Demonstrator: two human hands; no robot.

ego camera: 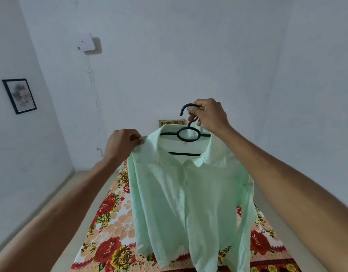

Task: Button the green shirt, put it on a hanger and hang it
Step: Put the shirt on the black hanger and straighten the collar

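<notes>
My right hand [209,115] is curled round the hook of a black plastic hanger [188,133], with the fingers [194,110] closed over the top of the hook where it bends and the free tip of the hook sticking out to the left. My left hand [122,144] pinches the shoulder edge of a pale mint-green collared cotton shirt [188,203]. The thumb and fingertips [137,139] are pressed together on a fold of the cloth just beside the collar.

The shirt is on the hanger, held up in the air in front of me. The hanger's ring and two black bars show through the open neck. The collar lies spread, and below it the two front edges meet down the middle. The buttons are too faint for me to tell which are done up. The sleeves hang loose at the sides and the hem drops to the bottom of the view.

Under the shirt lies a cream bedsheet printed with red and yellow roses [110,232], with a small patterned cushion [171,122] at its far end against the white wall [188,55]. A pale tiled floor [75,203] runs along the sheet's left side. On the wall, up to the left, sits a white square box [85,41] with a thin wire hanging from it. A black-framed picture [19,96] hangs on the side wall.
</notes>
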